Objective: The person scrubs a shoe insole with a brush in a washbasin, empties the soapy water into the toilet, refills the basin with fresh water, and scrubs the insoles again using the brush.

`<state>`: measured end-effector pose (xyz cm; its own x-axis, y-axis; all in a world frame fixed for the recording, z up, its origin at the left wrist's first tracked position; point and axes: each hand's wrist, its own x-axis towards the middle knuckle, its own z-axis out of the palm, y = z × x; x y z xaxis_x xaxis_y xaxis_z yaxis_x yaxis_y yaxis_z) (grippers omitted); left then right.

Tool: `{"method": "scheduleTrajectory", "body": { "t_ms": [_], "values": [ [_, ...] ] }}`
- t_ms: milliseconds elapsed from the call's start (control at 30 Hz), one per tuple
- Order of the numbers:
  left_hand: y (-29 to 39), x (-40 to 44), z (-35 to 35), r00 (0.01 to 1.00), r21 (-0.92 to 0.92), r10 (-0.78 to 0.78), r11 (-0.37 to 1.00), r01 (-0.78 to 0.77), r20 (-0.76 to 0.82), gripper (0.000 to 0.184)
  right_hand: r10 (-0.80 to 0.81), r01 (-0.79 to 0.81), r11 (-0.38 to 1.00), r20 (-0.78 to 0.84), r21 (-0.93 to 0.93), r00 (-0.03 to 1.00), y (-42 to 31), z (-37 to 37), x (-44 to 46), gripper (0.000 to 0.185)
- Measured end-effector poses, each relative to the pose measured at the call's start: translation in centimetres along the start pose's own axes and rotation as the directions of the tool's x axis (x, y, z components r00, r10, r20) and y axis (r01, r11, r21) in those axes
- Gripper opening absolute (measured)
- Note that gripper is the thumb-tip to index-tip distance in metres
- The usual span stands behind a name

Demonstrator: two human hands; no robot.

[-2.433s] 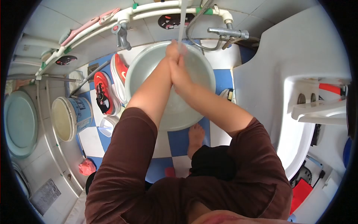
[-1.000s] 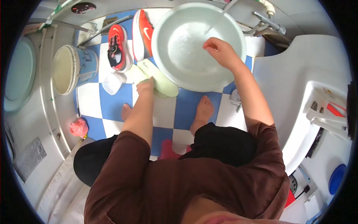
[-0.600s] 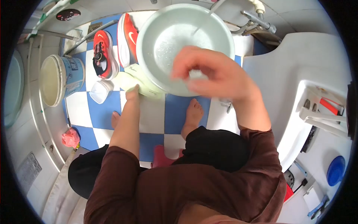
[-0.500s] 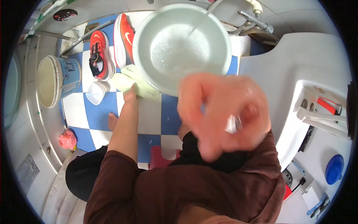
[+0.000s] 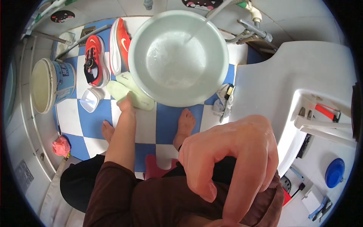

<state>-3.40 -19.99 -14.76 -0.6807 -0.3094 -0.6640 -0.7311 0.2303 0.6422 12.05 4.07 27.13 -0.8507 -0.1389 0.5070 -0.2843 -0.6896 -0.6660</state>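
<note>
My left hand point(image 5: 126, 103) is low in front of me, its fingers closed on the edge of a pair of pale green insoles point(image 5: 143, 99) just left of the basin. Part of the grip is hidden. Raised close to the camera, my right hand point(image 5: 236, 151) is bent down toward me, thumb and fingers apart with nothing in them; one fingertip reaches the lower frame edge. A large pale green basin point(image 5: 138, 72) holds water, and a thin stream runs into it from above. Beside the insoles are two red running shoes, one flat point(image 5: 96, 60) and one on its side point(image 5: 120, 45).
A small white container point(image 5: 90, 100) and a paint bucket point(image 5: 62, 81) stand left. A brush point(image 5: 229, 92) lies on a grey cloth point(image 5: 220, 108) between the basin and white tub point(image 5: 261, 87). My bare feet rest on blue-and-white tiles. A faucet point(image 5: 254, 29) is upper right.
My right hand has come down and nearer to me, uncovering my right foot, the brush and the cloth. The view has shifted slightly. My left hand stays at the insoles.
</note>
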Motion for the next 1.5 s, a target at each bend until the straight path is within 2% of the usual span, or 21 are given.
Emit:
{"method": "scheduleTrajectory", "body": {
  "t_ms": [100, 167, 233, 400, 500, 567, 667, 733, 800, 833, 900, 933, 967, 1000, 1033, 1067, 1167, 1267, 1367, 1433, 1500],
  "values": [
    [1.0, -2.3, 0.5, 0.991, 0.195, 0.053, 0.98, -0.029, -0.12, 0.054, -0.158, 0.157, 0.984, 0.015, 0.079, 0.987, 1.8, 0.1, -1.0, 0.03],
    [1.9, -3.0, 0.6, 0.991, 0.39, 0.099, 0.919, -0.056, -0.092, 0.069, -0.261, 0.259, 0.964, 0.028, 0.054, 0.965, 2.7, -0.2, -0.5, 0.029],
    [3.1, -4.3, 0.9, 0.998, 0.404, 0.053, 0.914, -0.04, -0.021, 0.064, -0.301, 0.301, 0.952, -0.02, 0.061, 0.953, 3.2, 0.3, -0.5, 0.028],
    [2.9, -3.4, 1.9, 1.0, 0.371, -0.012, 0.929, 0.001, 0.027, 0.046, -0.039, 0.044, 0.984, -0.037, 0.175, 0.999, 1.1, 0.3, -0.9, 0.028],
    [1.8, -2.1, 2.2, 0.996, 0.351, -0.035, 0.936, 0.006, 0.077, 0.037, -0.021, 0.024, 0.994, -0.032, 0.107, 0.999, 1.1, 0.1, -0.9, 0.025],
    [0.3, 0.1, 2.3, 0.996, 0.372, -0.05, 0.928, 0.018, 0.075, 0.034, 0.104, -0.104, 0.994, -0.01, 0.012, 0.994, -0.4, -0.6, 0.1, 0.019],
    [3.9, -4.1, 2.4, 0.999, 0.466, -0.041, 0.884, 0.04, -0.008, 0.031, 0.114, -0.114, 0.993, -0.001, 0.011, 0.993, -0.6, -0.7, 0.1, 0.022],
    [1.3, -1.2, 2.5, 0.999, 0.491, -0.029, 0.871, 0.007, 0.037, 0.036, 0.119, -0.118, 0.992, 0.022, -0.033, 0.993, -1.0, -0.9, -0.7, 0.022],
    [0.0, 1.8, 2.3, 0.992, 0.456, -0.057, 0.89, -0.002, 0.114, 0.039, 0.059, -0.063, 0.988, -0.025, -0.144, 0.998, -1.5, -1.4, -1.8, 0.02],
    [-0.2, 2.8, 2.2, 0.981, 0.418, -0.095, 0.908, 0.015, 0.171, 0.04, -0.032, -0.015, 0.965, -0.174, -0.26, 0.984, -2.0, -2.3, -3.5, 0.019],
    [-1.6, 6.2, 2.5, 0.938, 0.373, -0.14, 0.928, 0.013, 0.316, 0.041, -0.205, -0.078, 0.863, -0.488, -0.499, 0.848, -3.8, -4.4, -7.3, 0.021],
    [-2.1, 6.4, 3.0, 0.931, 0.345, -0.142, 0.938, 0.019, 0.336, 0.041, -0.279, -0.194, 0.8, -0.638, -0.568, 0.718, -5.1, -5.6, -9.4, 0.021],
    [-2.5, 6.5, 3.4, 0.923, 0.316, -0.144, 0.948, 0.026, 0.356, 0.042, -0.32, -0.396, 0.741, -0.802, -0.543, 0.504, -5.5, -7.4, -12.3, 0.014],
    [-1.7, 5.5, 3.5, 0.938, 0.274, -0.141, 0.96, 0.052, 0.316, 0.041, -0.426, -0.63, 0.603, -0.865, -0.489, 0.264, -4.7, -8.4, -14.5, 0.012],
    [-0.9, 4.3, 3.5, 0.951, 0.23, -0.138, 0.97, 0.074, 0.276, 0.041, -0.416, -0.812, 0.404, -0.875, -0.421, 0.246, -3.7, -10.8, -19.7, 0.016],
    [0.3, 2.8, 3.6, 0.962, 0.303, -0.121, 0.952, 0.044, 0.243, 0.04, -0.367, -0.931, 0.26, -0.918, -0.257, 0.15, -2.3, -12.0, -23.3, 0.019],
    [3.3, -1.9, 2.6, 0.985, 0.456, -0.069, 0.89, -0.01, 0.155, 0.038, -0.197, -0.986, -0.053, -0.97, 0.157, -0.144, 3.9, -14.7, -33.6, 0.03],
    [3.6, -2.6, 1.2, 0.989, 0.404, -0.037, 0.914, -0.024, 0.142, 0.038, -0.373, -0.896, -0.239, -0.887, 0.375, -0.272, 7.9, -13.4, -34.5, 0.035],
    [0.4, 1.8, -0.6, 0.976, 0.179, -0.038, 0.984, -0.001, 0.212, 0.038, -0.423, -0.86, -0.237, -0.845, 0.451, -0.327, 10.5, -12.9, -34.4, 0.039],
    [0.1, 1.5, -2.2, 0.955, 0.022, -0.1, 0.995, 0.097, 0.28, 0.038, -0.454, -0.83, -0.314, -0.841, 0.462, -0.296, 12.5, -14.1, -38.0, 0.041],
    [1.6, -1.2, -2.6, 0.972, 0.13, 0.002, 0.991, -0.033, 0.235, 0.035, -0.445, -0.856, -0.288, -0.851, 0.43, -0.278, 12.5, -15.1, -39.5, 0.041]
  ]
}}
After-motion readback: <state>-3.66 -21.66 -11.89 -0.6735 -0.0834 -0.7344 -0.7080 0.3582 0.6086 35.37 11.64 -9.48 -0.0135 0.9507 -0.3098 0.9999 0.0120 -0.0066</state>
